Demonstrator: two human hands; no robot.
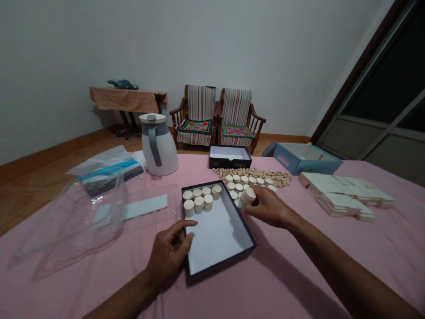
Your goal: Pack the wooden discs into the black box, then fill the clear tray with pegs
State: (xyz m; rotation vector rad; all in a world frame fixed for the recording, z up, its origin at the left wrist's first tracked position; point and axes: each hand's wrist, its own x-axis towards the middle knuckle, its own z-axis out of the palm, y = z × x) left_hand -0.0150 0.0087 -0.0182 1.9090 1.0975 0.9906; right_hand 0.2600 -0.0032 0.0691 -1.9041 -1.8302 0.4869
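Note:
My right hand (267, 206) grips a stack of round wooden discs (247, 196) just beyond the right rim of a shallow black-edged box (219, 248). Several stacks of the same pale discs (199, 203) stand in rows at the far end of that box, on its white floor. My left hand (171, 248) rests at the box's left rim, thumb and forefinger apart and reaching over the edge, holding nothing. More disc stacks (244, 179) stand on the pink cloth beyond my right hand, partly hidden by it.
Wooden beads (279, 178) lie behind the discs. A black box (229, 158) and a blue box (300, 159) stand at the back. Square wooden pieces (345, 195) are piled at right. Left are a white jug (161, 146), clear plastic packaging (109, 217) and a tissue pack (109, 170).

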